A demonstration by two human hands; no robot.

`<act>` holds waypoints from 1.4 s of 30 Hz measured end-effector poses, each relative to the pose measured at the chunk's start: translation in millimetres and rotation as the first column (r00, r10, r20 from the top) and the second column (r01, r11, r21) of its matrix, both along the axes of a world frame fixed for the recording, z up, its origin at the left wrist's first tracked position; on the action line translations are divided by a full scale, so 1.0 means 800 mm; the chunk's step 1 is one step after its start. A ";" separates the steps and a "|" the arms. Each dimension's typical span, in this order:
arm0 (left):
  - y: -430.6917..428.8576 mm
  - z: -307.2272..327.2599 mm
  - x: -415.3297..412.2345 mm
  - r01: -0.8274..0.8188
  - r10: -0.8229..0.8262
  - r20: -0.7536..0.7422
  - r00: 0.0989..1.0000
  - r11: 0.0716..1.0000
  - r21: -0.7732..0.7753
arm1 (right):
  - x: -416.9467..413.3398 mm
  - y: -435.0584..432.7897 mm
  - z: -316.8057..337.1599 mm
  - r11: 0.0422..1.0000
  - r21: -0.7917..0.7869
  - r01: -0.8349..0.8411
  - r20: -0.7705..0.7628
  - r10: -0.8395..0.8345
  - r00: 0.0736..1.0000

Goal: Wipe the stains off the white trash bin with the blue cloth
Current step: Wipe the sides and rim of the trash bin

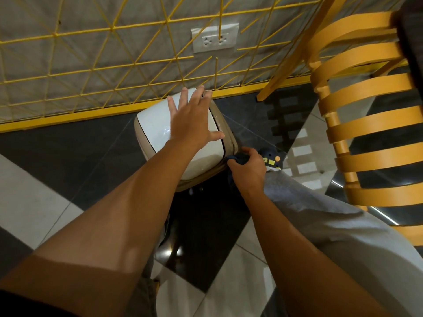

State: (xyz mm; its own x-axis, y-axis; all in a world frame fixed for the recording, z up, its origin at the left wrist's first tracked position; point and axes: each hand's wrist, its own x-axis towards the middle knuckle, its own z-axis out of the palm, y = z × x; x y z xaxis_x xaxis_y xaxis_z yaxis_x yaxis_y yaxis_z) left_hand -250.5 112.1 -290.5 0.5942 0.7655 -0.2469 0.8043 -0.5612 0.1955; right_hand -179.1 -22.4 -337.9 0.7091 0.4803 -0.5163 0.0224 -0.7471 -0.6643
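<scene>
Glossy tiled floor (68,147), dark and pale squares set diagonally. On dark tile, close to yellow rail (68,116) at wall foot: white bin (155,124). Just right: foot in dark patterned slipper (272,157). Further right: orange slatted chair (357,131).

The trash bin (160,124) has a glossy white lid and a beige rim. The blue cloth (238,159) is deep navy. The floor (75,154) is a checker of black and pale grey tiles. A yellow wire grid (114,26) of triangles covers the grey wall (142,49), which carries a white socket (215,37). The chair (366,124) has orange-yellow slats. The trouser leg (320,213) is light grey. The footwear (273,157) is navy with yellow and orange marks.
</scene>
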 end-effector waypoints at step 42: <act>0.014 0.013 -0.036 0.154 -0.144 0.115 0.983 0.985 -0.078 | -0.026 -0.029 -0.029 0.943 0.061 -0.328 -0.352 0.327 0.877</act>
